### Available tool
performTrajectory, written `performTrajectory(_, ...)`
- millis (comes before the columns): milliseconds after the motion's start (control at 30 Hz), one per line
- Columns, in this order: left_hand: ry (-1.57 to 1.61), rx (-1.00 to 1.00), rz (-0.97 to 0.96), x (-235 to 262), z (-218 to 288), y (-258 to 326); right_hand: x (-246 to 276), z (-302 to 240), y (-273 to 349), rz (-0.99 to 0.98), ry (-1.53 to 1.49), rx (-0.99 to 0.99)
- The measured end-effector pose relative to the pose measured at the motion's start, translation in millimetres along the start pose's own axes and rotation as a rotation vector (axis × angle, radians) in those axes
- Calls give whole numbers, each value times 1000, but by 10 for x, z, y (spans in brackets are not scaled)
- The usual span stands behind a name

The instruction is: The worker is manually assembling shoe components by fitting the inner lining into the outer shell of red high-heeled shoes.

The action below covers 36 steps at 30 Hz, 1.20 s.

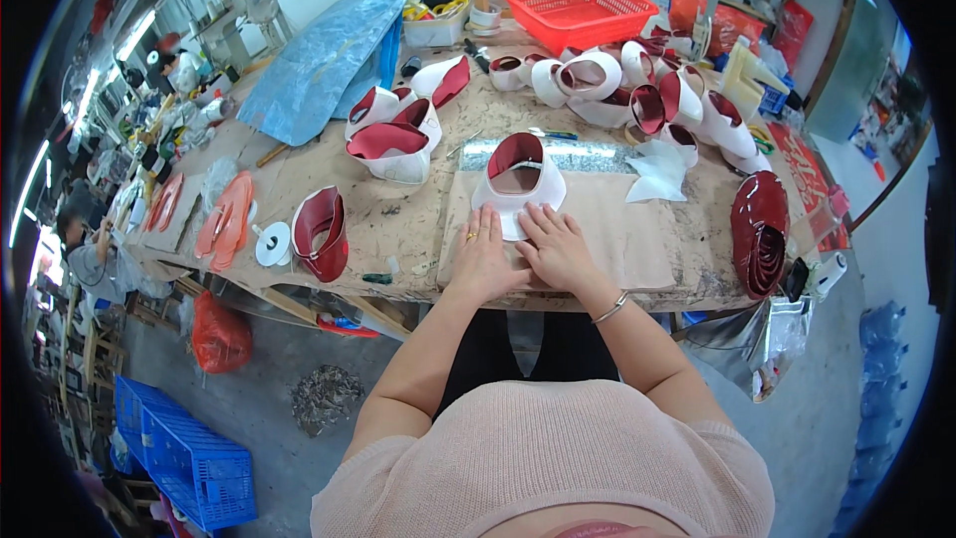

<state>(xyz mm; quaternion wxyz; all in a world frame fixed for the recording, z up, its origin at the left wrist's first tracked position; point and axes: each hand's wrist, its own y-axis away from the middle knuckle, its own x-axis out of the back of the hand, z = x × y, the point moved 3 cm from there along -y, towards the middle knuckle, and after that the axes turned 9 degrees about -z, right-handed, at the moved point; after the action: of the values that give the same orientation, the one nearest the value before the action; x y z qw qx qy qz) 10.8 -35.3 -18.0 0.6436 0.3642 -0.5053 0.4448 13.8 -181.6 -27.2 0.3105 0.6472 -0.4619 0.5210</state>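
Observation:
A white shoe upper with a dark red lining stands in front of me on a beige work sheet. My left hand lies on its near left edge, fingers stretched out and a ring on one of them. On the near right edge rests my right hand, its fingers also extended and flat, with a bracelet at the wrist. Both hands press from above rather than wrapping round it. Just beyond the upper lies a shiny grey strip. A thin white piece of material is to its right.
More white-and-red uppers stand at the left and in a curved row at the back right. A dark red upper sits left, nested dark red pieces right. Behind are a blue plastic sheet and a red basket.

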Motion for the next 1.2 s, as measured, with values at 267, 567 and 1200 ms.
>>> performTrajectory(267,-29,-181,162,44,14,459,106,-209,530,156,82,178)
performTrajectory(567,174,-283,335,-73,-147,749,154,-342,727,368,41,271)
performTrajectory(1200,907,-159,763,31,-389,707,654,-428,310,436,-645,305)
